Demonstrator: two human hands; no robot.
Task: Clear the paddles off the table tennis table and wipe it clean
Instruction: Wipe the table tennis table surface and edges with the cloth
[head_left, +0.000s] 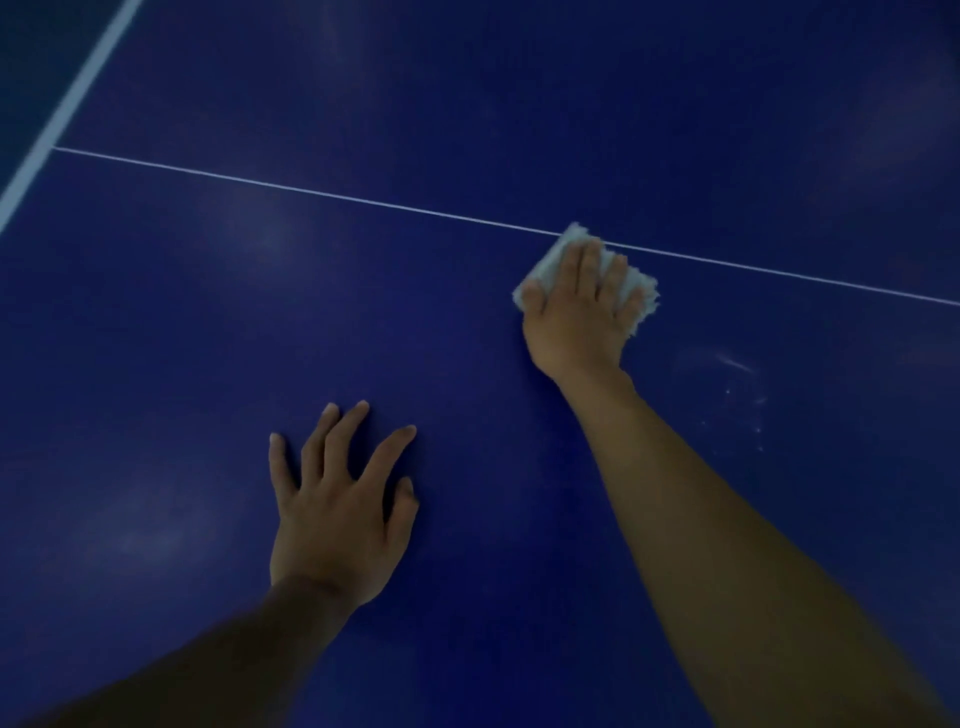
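- All over the view: blue table-tennis counter (467, 104), glossy and dimly lit. No paddles anywhere in sight, so this stretch judged cleared and the job well into the wiping.
- Up the far left, a broad white border line (67, 104) on a slant. Branching off it, a thin white centre line (311, 189) running left to right.
- From the lower right, a long right forearm (727, 545), stretched well out.
- Close in, left hand (337, 519) planted on bare counter, fingers spread and slightly arched, gripping nothing. Looks like a brace.
- Further out, right hand (576, 322) with fingers straight and fanned, pressing flat down on the cloth, thumb at its left edge. No pinch, no curl round it.
- Under that palm, pale folded cloth (548, 267), far corner poking over the thin line, ragged right edge peeking out past the little finger.
- Smallest of all: a faint whitish smear (727, 395) with specks, just right of the right wrist, nearer the body than the cloth and well apart from the left hand.
- Likely next stroke: back and to the right, onto that smear. Right hand plainly the nearer one, and the cloth right there beneath it.
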